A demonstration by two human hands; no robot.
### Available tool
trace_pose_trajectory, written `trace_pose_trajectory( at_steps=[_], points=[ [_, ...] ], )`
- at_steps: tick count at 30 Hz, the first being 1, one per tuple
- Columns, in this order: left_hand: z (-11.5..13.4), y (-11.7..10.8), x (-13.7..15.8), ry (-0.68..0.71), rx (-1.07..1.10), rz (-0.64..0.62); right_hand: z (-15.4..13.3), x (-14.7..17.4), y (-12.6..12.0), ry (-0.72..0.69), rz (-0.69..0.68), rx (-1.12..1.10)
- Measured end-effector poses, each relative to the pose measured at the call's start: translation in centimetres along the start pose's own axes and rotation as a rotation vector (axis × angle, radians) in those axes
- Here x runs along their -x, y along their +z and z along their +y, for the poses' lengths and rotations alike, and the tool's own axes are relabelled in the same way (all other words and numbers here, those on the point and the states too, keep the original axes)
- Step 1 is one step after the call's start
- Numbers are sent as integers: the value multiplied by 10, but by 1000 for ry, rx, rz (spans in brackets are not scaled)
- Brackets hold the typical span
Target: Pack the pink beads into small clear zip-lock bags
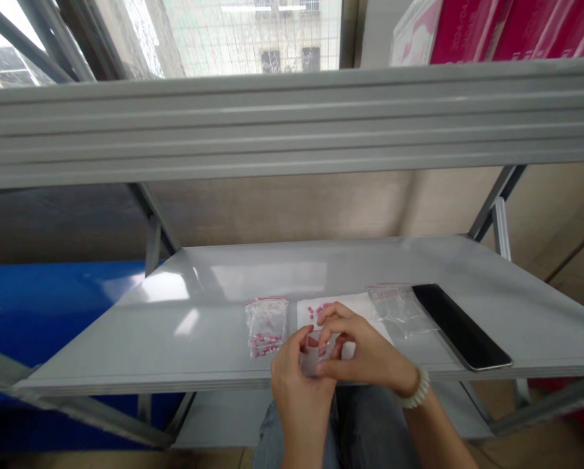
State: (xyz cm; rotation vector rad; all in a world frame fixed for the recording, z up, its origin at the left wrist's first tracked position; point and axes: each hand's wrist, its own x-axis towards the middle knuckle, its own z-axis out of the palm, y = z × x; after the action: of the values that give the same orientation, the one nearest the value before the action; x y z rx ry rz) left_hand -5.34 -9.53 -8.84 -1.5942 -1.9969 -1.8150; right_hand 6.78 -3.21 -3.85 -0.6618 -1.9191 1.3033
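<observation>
My left hand (294,374) grips a small translucent container (309,362) at the front edge of a pale grey work surface (223,270), while the curled fingers of my right hand (357,345), a pale beaded bracelet (417,391) at the wrist, meet over its mouth. Beyond them, small pink pieces (311,311) dot a white sheet (360,303), with a zip bag of pink bits (266,332) lying to the left and another transparent bag (399,309) beside a black flat-screened device (460,326) on the right.
</observation>
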Motion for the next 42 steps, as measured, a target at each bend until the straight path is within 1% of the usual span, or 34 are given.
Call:
trace_pose_trajectory(
  at_steps=[3,6,8,10,12,14,15,18,20,23,25,28,33,36,39,42],
  points=[
    [9,-1,1,-80,91,29,-4,1,7,35,97,-102],
    [19,-2,2,-201,302,-48,-5,0,11,74,182,-267],
    [22,-2,3,-253,387,-99,-6,0,12,81,238,-357],
    [23,-2,3,-265,403,-146,-7,1,12,45,331,-462],
    [22,-4,3,-260,408,-223,-8,3,11,-22,437,-543],
    [22,-8,2,-237,401,-273,-10,5,10,-91,518,-555],
    [22,-11,1,-213,393,-267,-11,6,9,-114,532,-538],
    [22,-22,-1,-153,395,-167,-15,12,8,-165,479,-459],
    [21,-29,-2,-190,454,-98,-16,16,11,-206,422,-376],
    [16,-34,-4,-253,535,-70,-15,22,18,-284,393,-222],
    [12,-35,-5,-229,554,-59,-14,24,21,-319,391,-148],
    [13,-37,-7,-183,561,-29,-12,26,21,-333,382,-86],
    [21,-41,-11,-76,497,-81,-11,29,18,-333,387,-14],
    [25,-41,-13,-26,471,-83,-11,30,17,-319,323,-50],
    [27,-40,-12,-12,485,-140,-13,31,15,-264,250,-59],
    [29,-39,-10,-7,501,-192,-15,29,14,-223,250,-25]
  ],
)
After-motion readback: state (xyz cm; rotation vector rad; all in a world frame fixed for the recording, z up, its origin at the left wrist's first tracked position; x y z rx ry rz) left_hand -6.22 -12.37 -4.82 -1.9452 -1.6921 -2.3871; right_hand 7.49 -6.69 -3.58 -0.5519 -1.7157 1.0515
